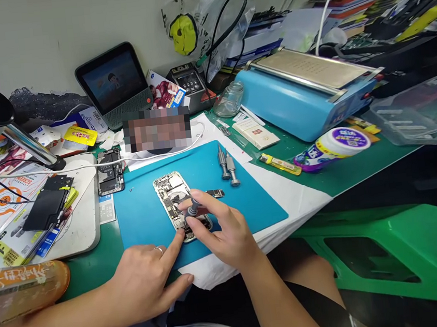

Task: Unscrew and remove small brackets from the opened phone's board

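Note:
An opened phone lies on a blue mat, its inner parts showing. My right hand grips a small grey screwdriver between thumb and fingers, over the lower part of the phone; the tip is hard to make out. With its index finger stretched out, my left hand touches the phone's lower left edge, thumb apart. Beside the phone, partly behind my right fingers, is a small dark circuit board. Two more screwdrivers lie at the mat's upper right.
Another opened phone lies left of the mat, near a white board with parts and packets. Behind stand a display and a glass jar. At right are a blue machine, a white tub and a green stool.

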A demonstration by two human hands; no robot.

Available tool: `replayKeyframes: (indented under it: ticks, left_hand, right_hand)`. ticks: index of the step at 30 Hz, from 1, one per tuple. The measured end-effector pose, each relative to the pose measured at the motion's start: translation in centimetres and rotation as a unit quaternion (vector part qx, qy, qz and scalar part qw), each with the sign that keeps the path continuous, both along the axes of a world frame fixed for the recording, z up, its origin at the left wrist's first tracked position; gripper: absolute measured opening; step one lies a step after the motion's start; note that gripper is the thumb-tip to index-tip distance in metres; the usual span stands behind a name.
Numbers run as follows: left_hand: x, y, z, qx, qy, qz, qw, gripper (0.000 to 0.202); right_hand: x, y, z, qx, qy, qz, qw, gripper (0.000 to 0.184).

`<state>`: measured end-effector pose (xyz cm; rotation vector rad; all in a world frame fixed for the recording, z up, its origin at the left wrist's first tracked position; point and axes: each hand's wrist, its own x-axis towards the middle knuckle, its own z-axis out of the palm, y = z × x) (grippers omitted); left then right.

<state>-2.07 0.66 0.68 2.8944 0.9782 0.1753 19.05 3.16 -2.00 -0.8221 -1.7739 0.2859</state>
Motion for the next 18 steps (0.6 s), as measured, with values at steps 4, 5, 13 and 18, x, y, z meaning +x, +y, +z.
replayKeyframes:
  ticks: [4, 5, 13, 18]
  left_hand:
    - [-0.09, -0.18, -0.01, 0.000, -0.005, -0.001, 1.000, 0.059]
    - [-0.11, -0.20, -0.02, -0.001, -0.005, -0.001, 1.000, 0.059]
    - [-0.08, -0.07, 0.00, -0.005, -0.001, 0.000, 1.000, 0.059]
    - [-0.03, -0.12, -0.02, -0.008, -0.003, 0.003, 1.000, 0.060]
  right_hand:
    - [0.02, -0.08, 0.04, -0.005, 0.000, 0.002, 1.000, 0.066]
    - [0.03, -0.10, 0.04, -0.007, 0.001, 0.003, 1.000, 0.066]
    - [0.02, -0.06, 0.06, -0.003, 0.002, 0.003, 1.000, 0.066]
    - [0.06, -0.05, 0.03, -0.004, 0.001, 0.004, 1.000, 0.064]
